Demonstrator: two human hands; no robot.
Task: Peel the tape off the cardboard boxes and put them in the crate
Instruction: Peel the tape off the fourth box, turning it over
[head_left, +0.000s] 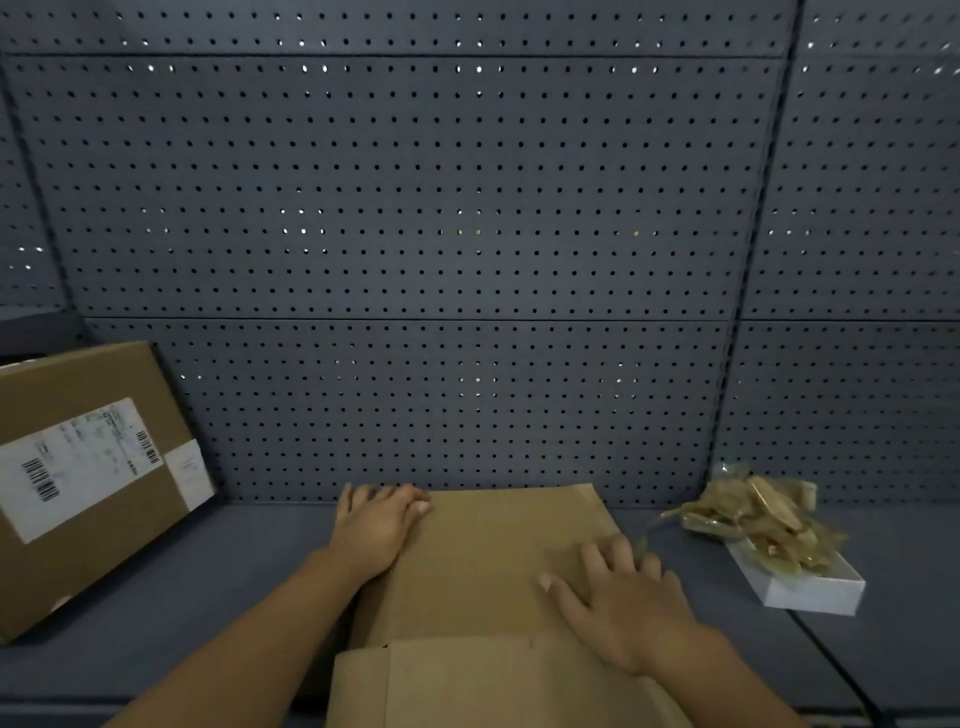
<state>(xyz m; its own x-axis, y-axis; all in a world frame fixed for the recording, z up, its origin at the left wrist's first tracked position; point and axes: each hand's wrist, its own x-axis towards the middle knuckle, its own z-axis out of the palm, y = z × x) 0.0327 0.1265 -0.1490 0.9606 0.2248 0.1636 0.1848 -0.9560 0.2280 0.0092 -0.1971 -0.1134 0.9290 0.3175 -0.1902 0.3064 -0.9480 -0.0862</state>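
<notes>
Matt brown cardboard box (483, 566); glossy crumpled tape (753, 512); matt grey perforated metal pegboard (415, 208).

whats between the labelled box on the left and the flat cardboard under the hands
Head view: only bare grey shelf top between the labelled brown cardboard box and the flat brown cardboard.
</notes>
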